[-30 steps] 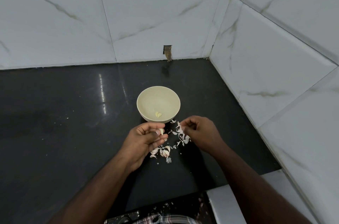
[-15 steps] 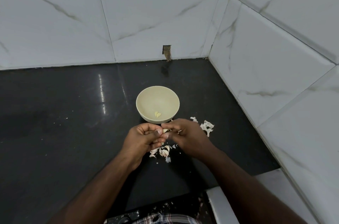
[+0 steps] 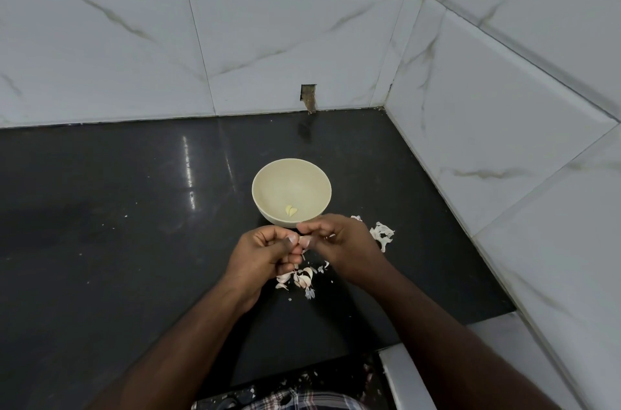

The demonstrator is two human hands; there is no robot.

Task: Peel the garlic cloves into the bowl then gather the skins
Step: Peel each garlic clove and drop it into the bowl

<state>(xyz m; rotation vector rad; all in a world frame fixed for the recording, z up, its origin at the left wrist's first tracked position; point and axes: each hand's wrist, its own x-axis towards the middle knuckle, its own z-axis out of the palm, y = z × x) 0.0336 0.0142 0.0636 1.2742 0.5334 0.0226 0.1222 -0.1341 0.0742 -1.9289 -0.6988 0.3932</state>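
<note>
Garlic clove [image 3: 305,239] pinched between left hand [image 3: 265,253] and right hand [image 3: 339,241], just before the bowl [image 3: 291,196]; skins [image 3: 382,233] near the tabletop [image 3: 134,208] right wall edge

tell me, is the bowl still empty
No, the bowl already holds peeled garlic cloves lying near its front inner wall, pale yellow against the cream inside.
</note>
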